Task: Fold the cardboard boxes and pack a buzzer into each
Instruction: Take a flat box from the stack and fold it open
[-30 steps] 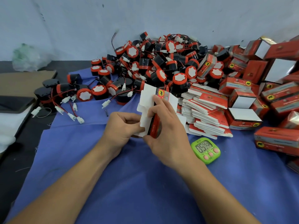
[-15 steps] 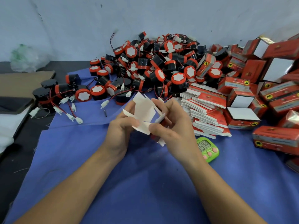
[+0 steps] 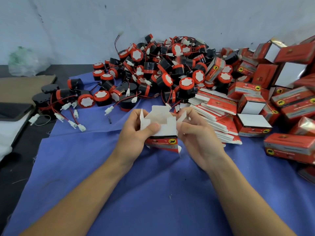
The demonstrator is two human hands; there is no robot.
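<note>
Over the worktop (image 3: 20, 167), left hand (image 3: 134, 135) and right hand (image 3: 197, 135) grip a half-folded box (image 3: 163, 132) with curled fingers (image 3: 153, 127); heaps of buzzers (image 3: 186, 84) look unpacked.

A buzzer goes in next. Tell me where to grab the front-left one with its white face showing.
Pinch the buzzer across its red rim, on opposite sides, coming from above on the near side. The round face tilts toward you; other buzzers crowd behind and right, and wire plugs lie left.
</note>
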